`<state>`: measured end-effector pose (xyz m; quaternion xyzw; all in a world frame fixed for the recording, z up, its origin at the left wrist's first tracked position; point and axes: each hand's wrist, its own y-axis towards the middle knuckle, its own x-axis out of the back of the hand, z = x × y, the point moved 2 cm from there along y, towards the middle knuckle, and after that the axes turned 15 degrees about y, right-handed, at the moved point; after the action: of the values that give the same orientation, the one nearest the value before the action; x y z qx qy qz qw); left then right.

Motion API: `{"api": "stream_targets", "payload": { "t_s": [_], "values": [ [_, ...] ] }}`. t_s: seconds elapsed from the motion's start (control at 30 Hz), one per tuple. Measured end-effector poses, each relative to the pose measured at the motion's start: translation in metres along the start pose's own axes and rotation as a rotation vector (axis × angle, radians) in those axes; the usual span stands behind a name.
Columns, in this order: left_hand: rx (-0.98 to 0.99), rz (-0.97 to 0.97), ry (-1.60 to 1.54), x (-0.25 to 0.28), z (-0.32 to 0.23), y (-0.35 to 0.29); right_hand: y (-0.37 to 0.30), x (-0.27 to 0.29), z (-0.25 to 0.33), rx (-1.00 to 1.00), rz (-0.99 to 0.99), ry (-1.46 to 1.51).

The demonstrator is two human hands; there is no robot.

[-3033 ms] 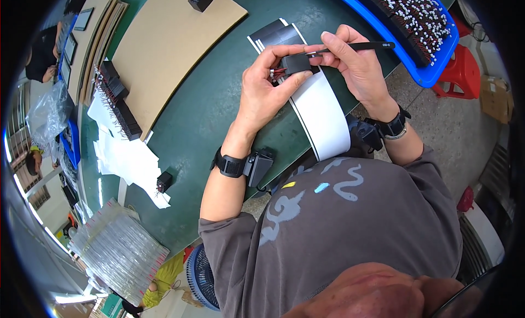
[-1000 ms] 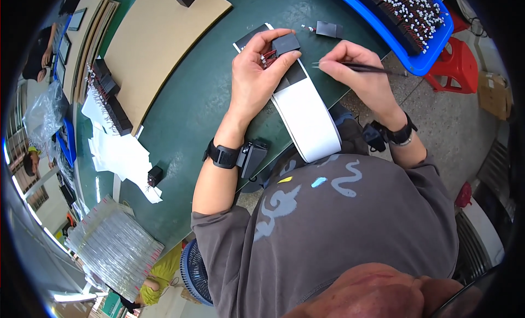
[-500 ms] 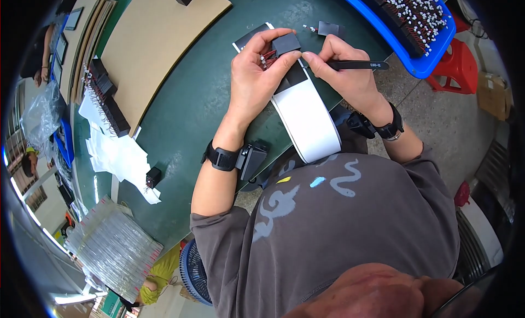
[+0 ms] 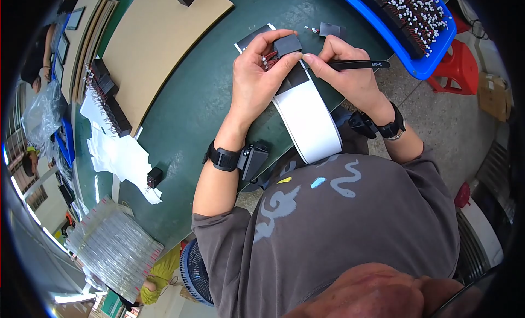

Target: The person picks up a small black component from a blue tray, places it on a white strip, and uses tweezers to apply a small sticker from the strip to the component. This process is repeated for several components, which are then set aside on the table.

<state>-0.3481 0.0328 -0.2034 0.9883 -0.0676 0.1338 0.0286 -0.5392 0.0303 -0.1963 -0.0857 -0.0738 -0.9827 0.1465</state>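
Here the left hand (image 4: 252, 77) grips a black block (image 4: 288, 44), the right hand (image 4: 350, 74) black tweezers (image 4: 361, 65) bearing pale lettering (image 4: 377, 64).

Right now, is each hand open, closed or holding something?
Left hand: closed, holding a small black block.
Right hand: closed, holding black tweezers.

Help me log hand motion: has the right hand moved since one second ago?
Yes, the right hand has moved left, farther from the blue tray.
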Motion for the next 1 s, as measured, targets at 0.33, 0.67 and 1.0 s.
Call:
{"api": "stream_targets", "payload": {
  "t_s": [0.33, 0.67, 1.0],
  "values": [
    [-0.004, 0.002, -0.023, 0.002, -0.002, 0.001, -0.004, 0.003, 0.000, 0.171, 0.094, 0.163],
    [0.000, 0.079, 0.093, 0.004, -0.004, -0.003, 0.004, 0.004, 0.005, -0.040, -0.195, 0.696],
    [-0.016, 0.068, 0.084, 0.002, -0.004, -0.003, 0.018, -0.003, 0.000, -0.106, -0.270, 0.689]
  ]
}}
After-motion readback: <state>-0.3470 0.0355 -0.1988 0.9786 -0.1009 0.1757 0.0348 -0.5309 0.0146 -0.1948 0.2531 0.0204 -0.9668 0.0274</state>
